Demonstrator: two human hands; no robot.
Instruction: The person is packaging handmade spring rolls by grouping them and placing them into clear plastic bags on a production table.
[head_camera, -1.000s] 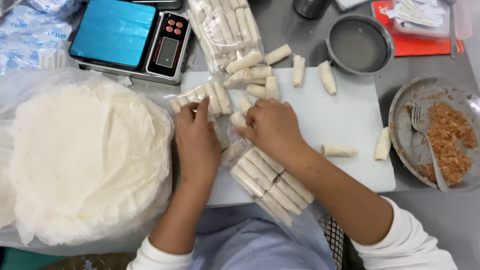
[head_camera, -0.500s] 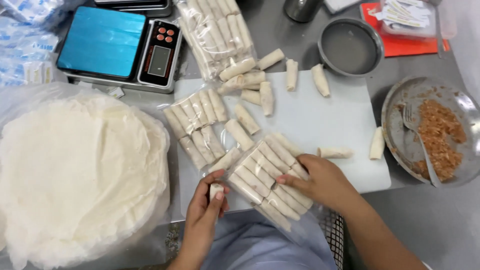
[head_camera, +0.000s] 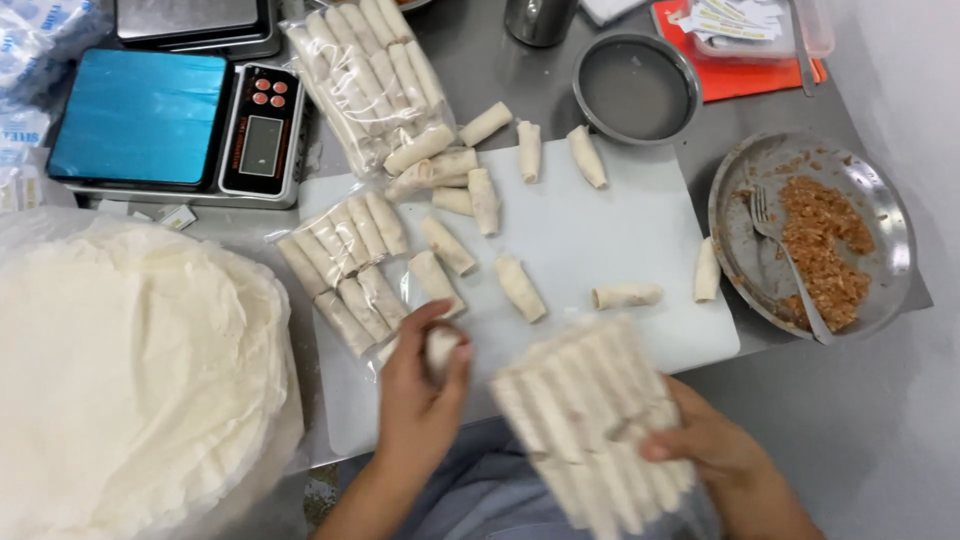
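Head view: left hand (head_camera: 420, 400) pinches one soft spring roll (head_camera: 440, 352), right hand (head_camera: 715, 445) grips a limp, slippery clear bag of rolls (head_camera: 590, 420) from beneath, best supported underneath.

Left hand (head_camera: 420, 400) around one roll (head_camera: 440, 350); right hand (head_camera: 715, 445) under blurred bagged rolls (head_camera: 590, 420).

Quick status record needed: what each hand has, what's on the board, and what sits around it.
left hand: holds one loose roll
right hand: grips a clear bag of rolls, lifted and tilted, blurred
cutting board: white; scattered single rolls, another filled bag on its left edge
left of board: stack of round wrappers
behind: digital scale, third bag, empty metal bowl
right: metal plate with filling and a fork
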